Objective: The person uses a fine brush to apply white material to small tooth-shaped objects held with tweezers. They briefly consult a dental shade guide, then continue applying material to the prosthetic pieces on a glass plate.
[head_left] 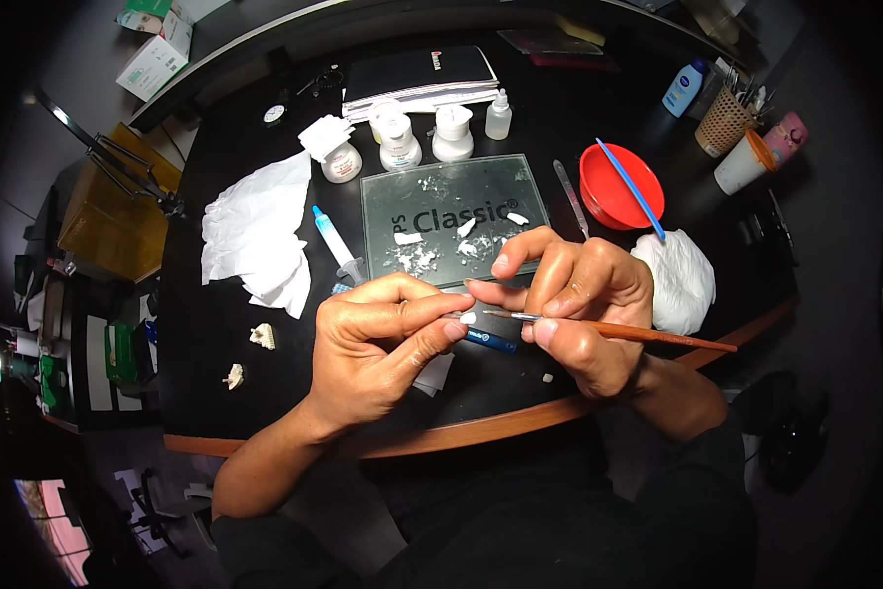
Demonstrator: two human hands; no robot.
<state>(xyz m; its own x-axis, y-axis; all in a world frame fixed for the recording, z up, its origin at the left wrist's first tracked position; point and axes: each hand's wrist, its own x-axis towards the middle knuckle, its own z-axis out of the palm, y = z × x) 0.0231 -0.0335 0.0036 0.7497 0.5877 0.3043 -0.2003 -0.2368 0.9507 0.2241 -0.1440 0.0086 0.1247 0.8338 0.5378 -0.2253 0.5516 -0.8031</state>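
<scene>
Between thumb and forefinger, my left hand [374,339] pinches a small white tooth-shaped piece, likely a dental crown [469,318]. My right hand [590,299] grips a fine brush [647,335] with a reddish-brown wooden handle and metal ferrule. The brush's tip points left and is close to the crown; whether they touch is too small to tell. Under the fingers lies a dark blue stick-shaped thing [492,341], partly covered. Just beyond the hands is a glass mixing slab [382,211] with several heaps of white powder or paste [468,228].
White jars [399,147] and a dropper bottle [498,116] stand behind the slab. Left are a syringe [335,239], tissue [255,226] and tooth models [263,336]. Right are a spatula [570,199], a red bowl [608,201] with a blue-handled tool [631,188], and crumpled tissue [679,285].
</scene>
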